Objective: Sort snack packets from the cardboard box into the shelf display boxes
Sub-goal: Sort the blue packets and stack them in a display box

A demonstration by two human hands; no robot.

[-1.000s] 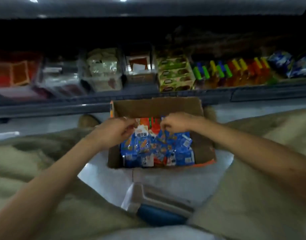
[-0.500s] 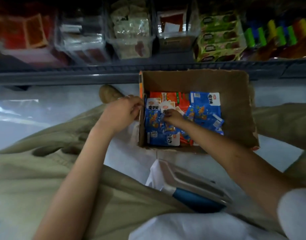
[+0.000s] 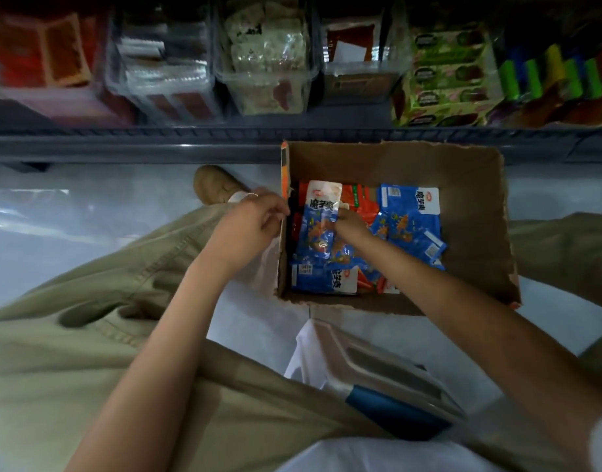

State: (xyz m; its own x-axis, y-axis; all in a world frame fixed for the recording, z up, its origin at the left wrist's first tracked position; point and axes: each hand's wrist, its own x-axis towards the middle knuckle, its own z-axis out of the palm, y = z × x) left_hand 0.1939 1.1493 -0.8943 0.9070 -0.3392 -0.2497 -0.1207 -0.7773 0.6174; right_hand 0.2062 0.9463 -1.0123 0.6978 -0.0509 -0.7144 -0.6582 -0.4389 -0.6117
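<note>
An open cardboard box (image 3: 469,233) sits on the floor in front of the low shelf. Inside lie several blue snack packets (image 3: 410,221) and orange ones (image 3: 361,202). My right hand (image 3: 352,224) is inside the box and pinches a blue and white packet (image 3: 320,226), which stands lifted above the others. My left hand (image 3: 248,226) grips the left wall of the box at its rim. Clear display boxes (image 3: 265,93) with other snacks line the shelf beyond.
The grey shelf edge (image 3: 156,144) runs across just behind the box. A white and blue stool (image 3: 378,376) stands between my legs, near the box's front. My left shoe (image 3: 214,185) is left of the box. Green boxes (image 3: 446,80) fill the shelf at the right.
The view has tipped down toward the box. My left hand went from the packets to the box's left wall. My right hand has raised one blue packet from the pile.
</note>
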